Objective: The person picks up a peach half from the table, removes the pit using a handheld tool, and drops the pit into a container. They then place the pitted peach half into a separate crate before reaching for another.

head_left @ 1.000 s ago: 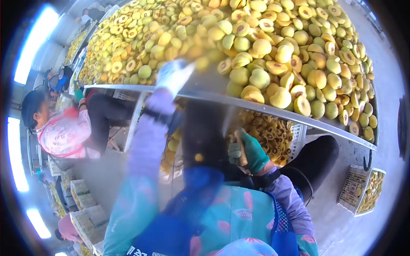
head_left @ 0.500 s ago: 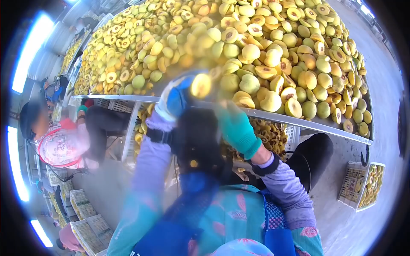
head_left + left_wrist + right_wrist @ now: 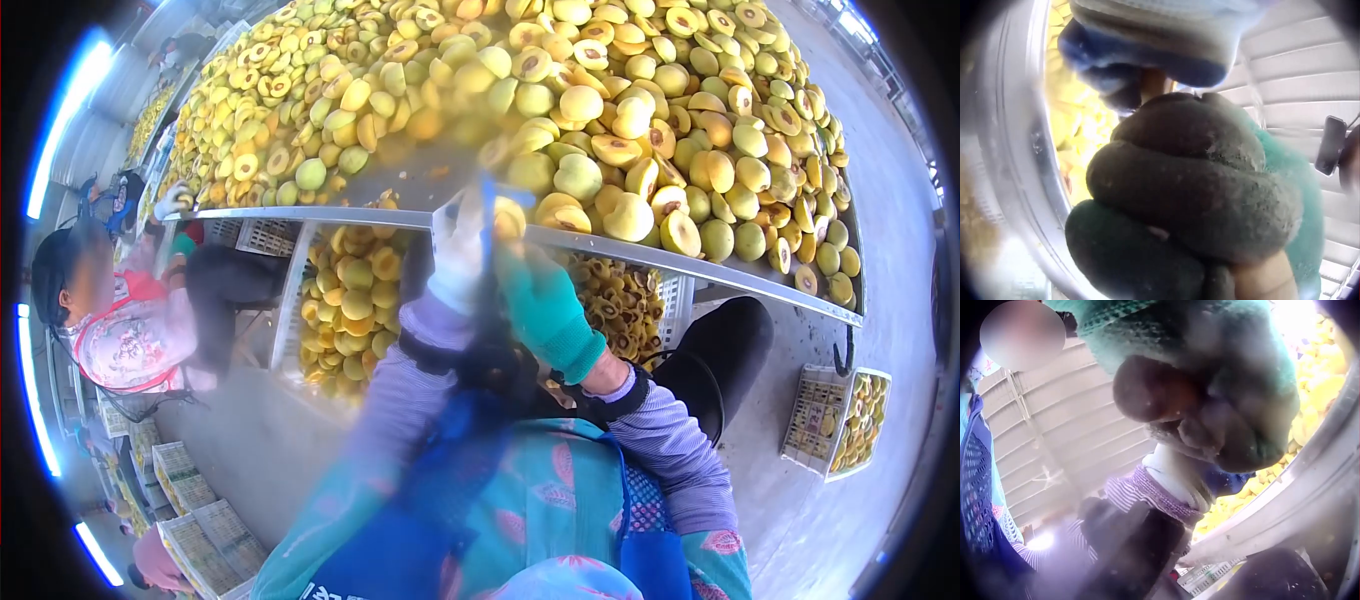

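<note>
In the head view my left hand (image 3: 460, 245), in a white and blue glove, holds a peach half (image 3: 509, 217) at the metal table's front edge. Close against it, my right hand (image 3: 545, 305) in a green glove grips a tool by its wooden handle (image 3: 1266, 278). The left wrist view shows the dark, worn fingers (image 3: 1191, 181) of the green glove curled round that handle, right below the blue palm of the other glove. The tool's working end is hidden between the hands. Halved peaches (image 3: 615, 150) with brown centres lie heaped on the table beyond.
The table's metal rim (image 3: 700, 265) runs across in front of me. Under it stand a crate of peaches (image 3: 350, 300) and a crate of brownish pieces (image 3: 620, 310). Another filled crate (image 3: 835, 420) is on the floor at right. A person (image 3: 130, 310) sits at left.
My left hand has come back from the heap with a peach half and moved right to the table edge. My right hand has risen from beneath the rim to meet it, still gripping the tool.
</note>
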`<action>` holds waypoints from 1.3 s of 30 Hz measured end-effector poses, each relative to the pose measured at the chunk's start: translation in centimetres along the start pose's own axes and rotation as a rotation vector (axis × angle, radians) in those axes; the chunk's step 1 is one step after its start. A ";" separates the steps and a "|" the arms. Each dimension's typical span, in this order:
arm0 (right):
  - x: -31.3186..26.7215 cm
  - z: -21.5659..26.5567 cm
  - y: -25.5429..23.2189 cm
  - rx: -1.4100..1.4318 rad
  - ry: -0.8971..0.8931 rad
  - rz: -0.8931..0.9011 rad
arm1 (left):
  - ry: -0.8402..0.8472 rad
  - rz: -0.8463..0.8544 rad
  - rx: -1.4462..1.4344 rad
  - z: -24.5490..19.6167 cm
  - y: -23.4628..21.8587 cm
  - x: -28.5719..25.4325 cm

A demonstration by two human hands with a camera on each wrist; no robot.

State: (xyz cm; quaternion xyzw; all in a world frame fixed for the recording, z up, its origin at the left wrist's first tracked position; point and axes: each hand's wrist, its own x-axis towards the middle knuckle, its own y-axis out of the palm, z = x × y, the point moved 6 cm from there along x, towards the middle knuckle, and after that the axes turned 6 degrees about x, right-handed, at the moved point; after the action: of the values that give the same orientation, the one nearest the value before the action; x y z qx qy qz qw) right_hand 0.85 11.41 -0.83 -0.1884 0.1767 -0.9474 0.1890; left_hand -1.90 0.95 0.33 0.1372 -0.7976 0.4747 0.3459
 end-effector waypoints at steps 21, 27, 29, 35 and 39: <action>-6.9 -4.7 4.4 1.909 1.036 0.271 | -0.311 0.502 0.250 8.9 -3.0 5.7; -4.6 -5.5 -1.3 1.183 0.707 -0.062 | 0.035 0.912 0.390 10.2 11.6 8.9; -4.0 -5.0 -2.2 1.043 0.638 -0.108 | -0.160 0.904 0.224 11.5 9.9 7.8; 0.0 -1.4 -2.6 0.154 -0.063 -0.260 | -0.323 0.470 -0.493 3.7 0.3 5.1; -0.3 -0.7 -1.6 -0.099 -0.223 -0.290 | 0.267 0.288 -0.298 -1.6 -2.1 4.0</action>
State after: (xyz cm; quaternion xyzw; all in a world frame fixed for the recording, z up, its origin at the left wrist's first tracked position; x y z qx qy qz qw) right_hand 0.31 13.15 -0.90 -0.3250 0.1722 -0.9280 0.0594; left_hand -2.98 1.69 4.95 -0.0944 -0.8174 0.4101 0.3935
